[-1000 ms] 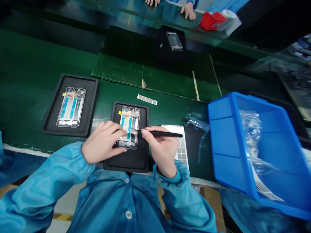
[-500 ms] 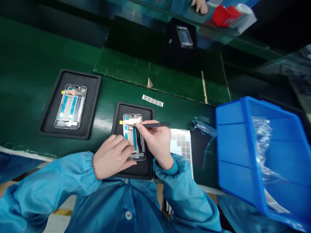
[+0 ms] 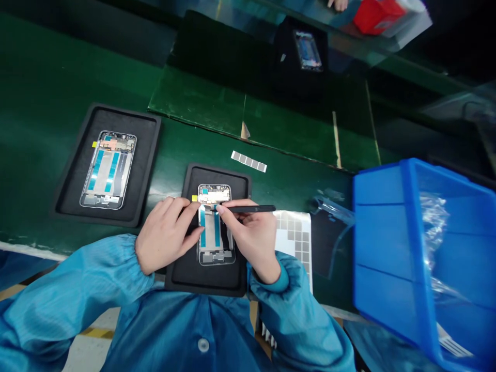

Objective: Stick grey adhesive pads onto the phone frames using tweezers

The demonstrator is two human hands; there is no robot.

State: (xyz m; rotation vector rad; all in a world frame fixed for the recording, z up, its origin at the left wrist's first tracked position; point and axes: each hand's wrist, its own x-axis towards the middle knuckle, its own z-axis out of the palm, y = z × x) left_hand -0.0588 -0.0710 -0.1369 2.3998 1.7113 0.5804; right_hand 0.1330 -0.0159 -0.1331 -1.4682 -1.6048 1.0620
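An opened phone, its board and blue-green strips showing, lies in a black foam tray in front of me. My right hand is closed around black tweezers, whose tip points left over the phone just below the board. My left hand lies at the phone's left side, thumb and forefinger apart, the forefinger reaching over the edge near the tweezers' tip. A yellow tab sticks out at the phone's upper left. Whatever lies directly under the fingertips is hidden.
To the left, a second foam tray holds another opened phone. A strip of grey stickers lies behind my tray, a sticker sheet right of it. A blue bin stands far right. Across the bench are a third phone and another person's hand.
My left hand has moved left and up, from the phone's lower middle to its upper left edge, uncovering the lower part. The tweezers have shifted slightly down the phone and lie more level.
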